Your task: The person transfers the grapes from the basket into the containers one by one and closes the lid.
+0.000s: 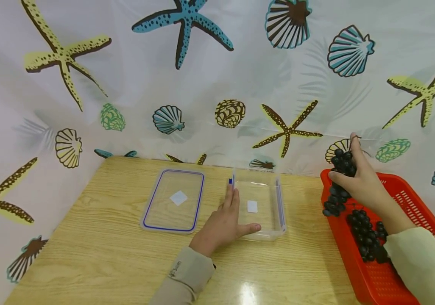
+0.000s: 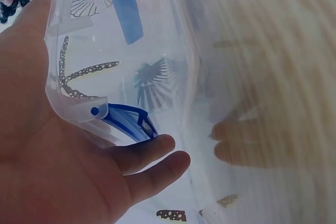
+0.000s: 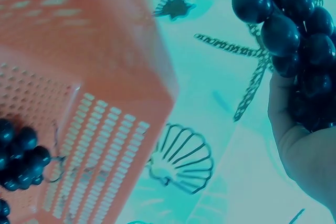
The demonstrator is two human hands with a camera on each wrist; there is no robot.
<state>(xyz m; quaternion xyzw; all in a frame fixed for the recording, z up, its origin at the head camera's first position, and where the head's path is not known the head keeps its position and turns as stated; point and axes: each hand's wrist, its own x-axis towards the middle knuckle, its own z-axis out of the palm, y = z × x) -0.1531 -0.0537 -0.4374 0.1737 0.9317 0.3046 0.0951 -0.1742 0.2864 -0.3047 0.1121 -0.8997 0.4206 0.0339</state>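
My right hand [image 1: 366, 186] holds a bunch of dark grapes [image 1: 339, 197] up over the far left corner of a red plastic basket [image 1: 341, 254]. In the right wrist view the thumb lies against the bunch [image 3: 304, 40], which hides most of the fingers. A clear plastic container [image 1: 263, 216] stands open on the table, with a white label showing in it. Along its left side rests my left hand [image 1: 221, 224], fingers straight, the thumb reaching across the near rim. Two fingertips lie by a blue clip [image 2: 131, 121] in the left wrist view.
Left of the container lies a clear lid [image 1: 173, 199] with a blue seal. More dark grapes [image 1: 364, 233] sit inside the basket, partly hidden by the right sleeve. A curtain [image 1: 202, 89] printed with starfish and shells hangs behind the wooden table [image 1: 99, 254].
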